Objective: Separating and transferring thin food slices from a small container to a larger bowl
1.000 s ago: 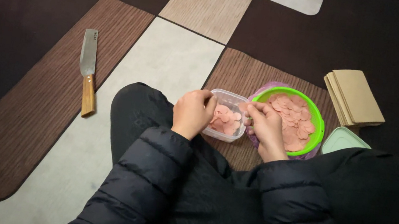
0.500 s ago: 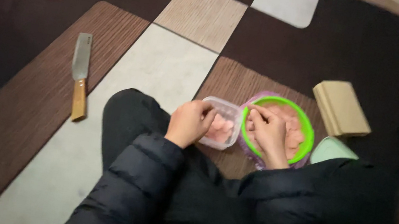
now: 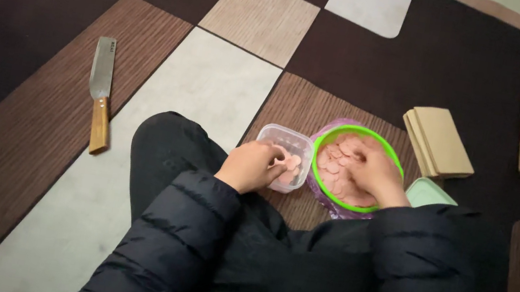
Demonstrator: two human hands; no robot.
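the hands have parted since a second ago: then both were bunched together over the rim between the two vessels, and now each sits over its own one. the left hand [image 3: 251,166] rests at the near edge of the small clear container [image 3: 286,149], just left of the frame's centre, its fingers curled down into it onto a few pink slices; whether they pinch one i cannot tell. the right hand [image 3: 373,173] has gone into the green-rimmed bowl [image 3: 347,134] beside it, fingers bent among the pink slices [image 3: 335,173] that fill it, and their grip is hidden too. that reads as slices being moved between bowl and container, one hand at each.

the knife [image 3: 100,93] with the wooden handle lies untouched on the patterned carpet [image 3: 240,14] at the left. folded tan paper [image 3: 439,142] and a pale green lid [image 3: 433,194] lie right of the bowl.
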